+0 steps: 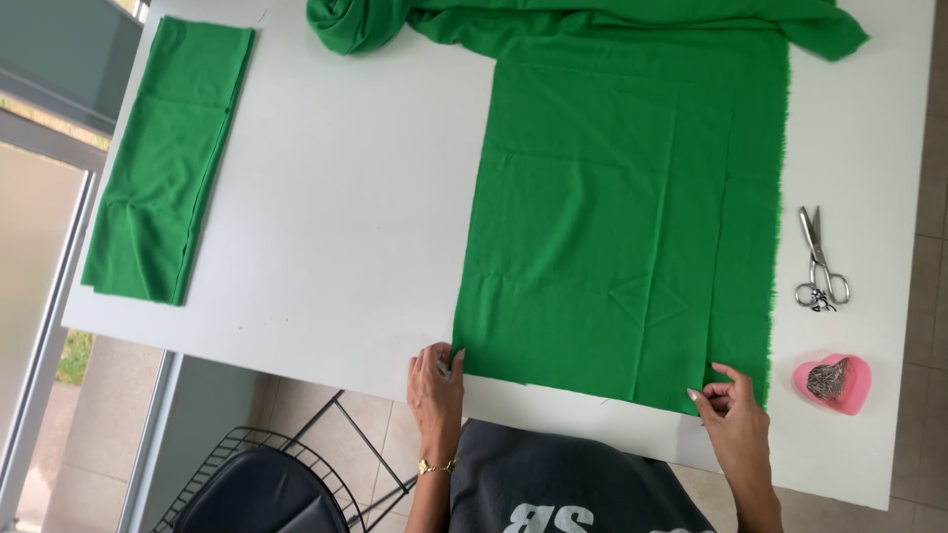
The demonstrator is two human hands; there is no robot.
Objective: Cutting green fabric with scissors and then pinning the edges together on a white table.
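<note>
Two hands are at the near edge of the white table (355, 247), each pinching a lower corner of a large green cloth (612, 227) spread flat across it. The left hand (435, 388) has its fingers curled at the cloth's near left corner, thumb and fingertips closed on the edge; a gold bracelet (435, 466) sits on that wrist. The right hand (732, 413) grips the near right corner, where a smaller upper layer of cloth meets the longer layer beneath, fingers bent and nipped together on the fabric. The cloth runs from the near edge back to the far edge, where the rest of it lies bunched, with a rolled lump near the far middle. Its right side is frayed. Just beside that frayed side, toward the right edge of the table, lie silver scissors (820, 263), closed, handles toward the person. Nearer the near right corner sits a pink heart-shaped dish (834, 383) with something grey in it. Well apart, along the left edge, lies a folded green strip (168, 158). A black wire chair (257, 484) stands below the near edge.
</note>
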